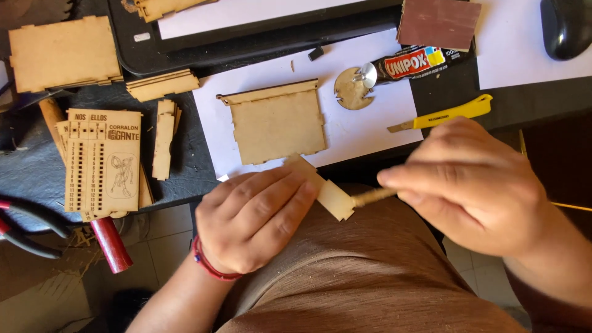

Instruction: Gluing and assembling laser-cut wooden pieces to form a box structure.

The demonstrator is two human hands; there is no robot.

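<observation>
A: Start at the left hand (pixel 256 219). What is it doing?

B: It is curled around 1 small pale rectangular plywood piece (pixel 330 194), fingers folded over the near end, so only the far end shows past the fingertips. The piece sits just below the bottom right corner of the flat square laser-cut plywood panel (pixel 275 122), over the person's lap.

A: And the right hand (pixel 475 182)?

B: Pinched shut on 1 thin tan stick (pixel 373 197), thumb and forefinger pressed together. The stick points left, and its tip touches the exposed end of the small piece.

A: So which way does the piece lie from that hand?

B: To its left, close by. Its long axis runs diagonally, from upper left down to lower right, toward the stick tip. The left hand is nearer, since it already holds it.

A: How does the piece look?

B: Light, smooth, unprinted wood with clean cut edges.

A: Anything right of the panel?

B: 1 round notched wooden disc (pixel 353 89), a black glue tube (pixel 413 61), and a yellow utility knife (pixel 447 114).
</observation>
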